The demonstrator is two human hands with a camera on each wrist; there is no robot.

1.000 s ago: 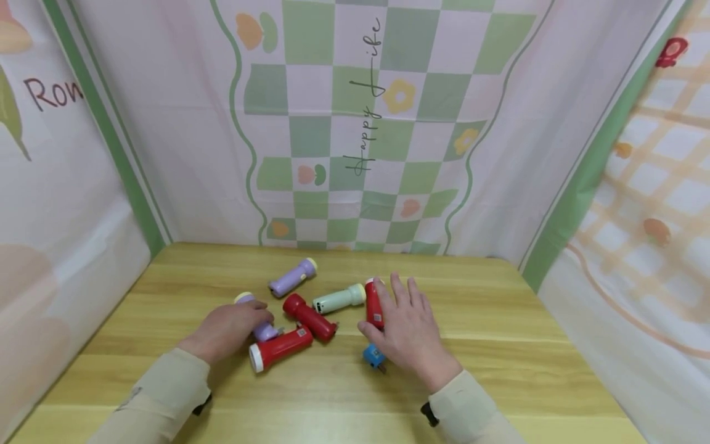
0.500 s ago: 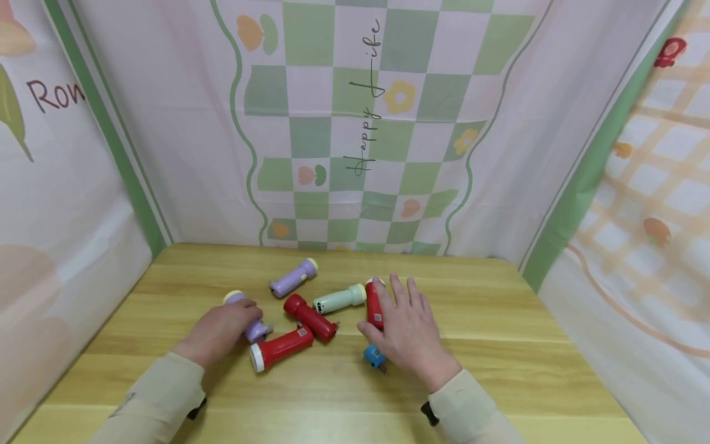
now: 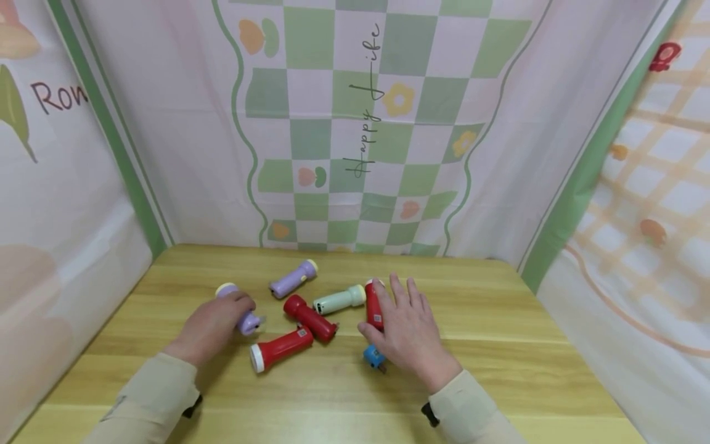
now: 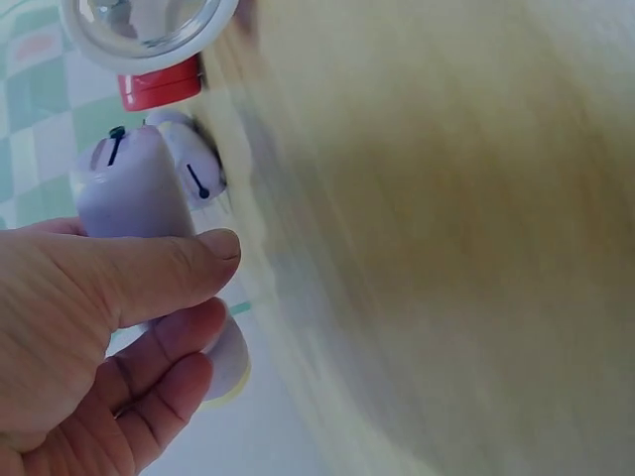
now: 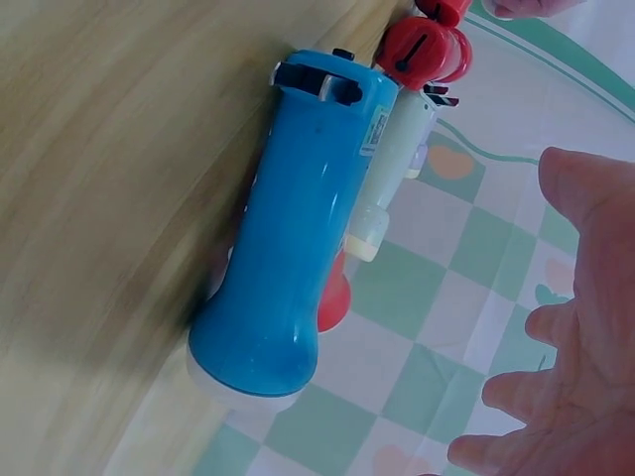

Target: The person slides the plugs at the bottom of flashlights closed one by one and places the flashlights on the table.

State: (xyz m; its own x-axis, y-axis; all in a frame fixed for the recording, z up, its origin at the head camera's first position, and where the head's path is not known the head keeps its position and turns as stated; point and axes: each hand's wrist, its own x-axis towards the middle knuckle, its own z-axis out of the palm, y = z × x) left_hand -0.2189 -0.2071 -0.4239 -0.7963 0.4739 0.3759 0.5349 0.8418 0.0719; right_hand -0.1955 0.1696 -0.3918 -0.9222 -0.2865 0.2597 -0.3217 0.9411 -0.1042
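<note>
My left hand (image 3: pixel 213 324) grips a purple flashlight (image 3: pixel 248 323) around its middle, thumb on one side and fingers curled on the other. Its pale yellow head points to the far left, and its tail with small prongs faces the near right. In the left wrist view the thumb presses the purple body (image 4: pixel 134 203). My right hand (image 3: pixel 412 333) is spread over a blue flashlight (image 3: pixel 374 354), most of which it hides in the head view. The right wrist view shows the blue flashlight (image 5: pixel 288 228) whole, apart from the straight fingers. A red flashlight (image 3: pixel 374 305) lies just left of that hand.
Between the hands on the wooden table (image 3: pixel 333 407) lie a red flashlight with a white head (image 3: pixel 281 349), a darker red one (image 3: pixel 312 319) touching it, and a pale green one (image 3: pixel 337 301). Another purple flashlight (image 3: pixel 292 280) lies farther back. Patterned cloth (image 3: pixel 360 123) encloses the back and sides.
My left hand has moved left and slightly away from me with the purple flashlight, widening its distance from the white-headed red one. My right hand has stayed in place.
</note>
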